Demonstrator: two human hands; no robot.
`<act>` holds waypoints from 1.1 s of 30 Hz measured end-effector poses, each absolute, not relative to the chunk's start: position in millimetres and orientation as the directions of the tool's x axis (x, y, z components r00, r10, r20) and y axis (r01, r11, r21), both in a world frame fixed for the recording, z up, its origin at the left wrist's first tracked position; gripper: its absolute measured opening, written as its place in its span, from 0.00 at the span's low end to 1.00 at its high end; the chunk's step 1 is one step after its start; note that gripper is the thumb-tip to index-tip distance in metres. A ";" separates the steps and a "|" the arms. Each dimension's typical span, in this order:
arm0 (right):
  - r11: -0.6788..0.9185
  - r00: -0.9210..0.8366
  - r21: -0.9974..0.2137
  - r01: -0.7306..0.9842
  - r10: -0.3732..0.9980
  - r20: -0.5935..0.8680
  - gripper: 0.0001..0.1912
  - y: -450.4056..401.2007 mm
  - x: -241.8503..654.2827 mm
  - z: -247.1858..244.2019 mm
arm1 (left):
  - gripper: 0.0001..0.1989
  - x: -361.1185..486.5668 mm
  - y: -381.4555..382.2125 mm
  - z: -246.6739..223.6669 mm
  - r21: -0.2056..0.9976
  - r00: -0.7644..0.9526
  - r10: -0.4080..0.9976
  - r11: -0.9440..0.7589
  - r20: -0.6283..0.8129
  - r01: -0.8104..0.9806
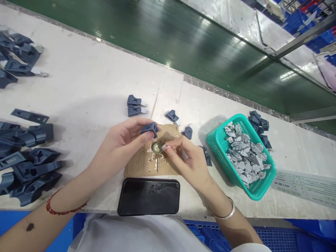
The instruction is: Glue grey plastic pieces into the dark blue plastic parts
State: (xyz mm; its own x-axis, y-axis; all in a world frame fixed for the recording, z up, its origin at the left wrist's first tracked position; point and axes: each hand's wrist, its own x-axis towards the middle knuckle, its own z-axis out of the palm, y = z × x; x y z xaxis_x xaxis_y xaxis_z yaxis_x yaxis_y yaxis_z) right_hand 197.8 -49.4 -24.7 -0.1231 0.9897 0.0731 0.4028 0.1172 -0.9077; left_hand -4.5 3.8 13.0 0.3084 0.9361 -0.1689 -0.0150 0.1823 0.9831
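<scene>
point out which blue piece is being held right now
The blue piece in the left hand; the other blue pieces lie loose, with neither hand holding them.

A black smartphone (149, 196) lies screen up, display dark, at the near edge of the table (86, 73). A green belt (147, 31) runs diagonally along the far edge. A printed sheet (304, 187) lies flat at the right. A metal bar (306, 39) spans the upper right, near blue bins (299, 25). Perforated blue plastic (278, 238) shows below the near edge.
</scene>
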 end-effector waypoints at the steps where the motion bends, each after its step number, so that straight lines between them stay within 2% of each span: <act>1: 0.168 -0.166 -0.879 0.447 0.981 0.103 0.02 -49.1 197.0 -25.8 | 0.04 -4.4 3.6 13.2 0.982 0.321 0.932 0.188 -0.170 -0.024; 4: 0.294 -0.277 -0.790 0.537 0.947 0.165 0.04 -47.4 196.1 -27.7 | 0.04 -4.5 3.2 11.3 0.977 0.357 0.919 0.203 -0.168 -0.061; 6: 0.311 -0.297 -0.774 0.552 0.940 0.167 0.05 -47.0 196.5 -27.7 | 0.06 -4.9 3.2 9.0 0.975 0.375 0.913 0.206 -0.160 -0.086; 12: 0.056 -0.060 -0.922 0.383 0.998 0.036 0.05 -47.6 199.4 -24.2 | 0.04 -6.3 2.5 6.3 0.973 0.418 0.896 0.208 -0.150 -0.096; 14: -0.008 -0.034 -0.945 0.328 0.999 -0.021 0.06 -46.7 199.8 -24.2 | 0.04 -6.2 2.2 5.8 0.972 0.436 0.888 0.210 -0.145 -0.102; 19: -0.052 -0.053 -0.955 0.291 0.996 -0.071 0.08 -45.0 200.0 -27.2 | 0.07 -5.1 2.1 5.1 0.977 0.438 0.886 0.203 -0.153 -0.069; 24: -0.060 -0.040 -0.947 0.315 0.996 -0.077 0.08 -45.5 201.3 -27.1 | 0.09 -4.5 2.4 4.6 0.949 0.467 0.855 0.300 -0.224 -0.094; 29: -0.010 0.053 -0.995 0.095 0.999 -0.005 0.04 -46.9 202.2 -23.5 | 0.12 -3.9 2.4 0.5 0.904 0.582 0.780 0.392 -0.228 -0.171; 33: 0.014 0.080 -0.997 -0.074 0.997 0.008 0.06 -49.0 201.0 -17.5 | 0.14 -2.4 -1.2 1.8 0.869 0.675 0.690 0.473 -0.261 -0.147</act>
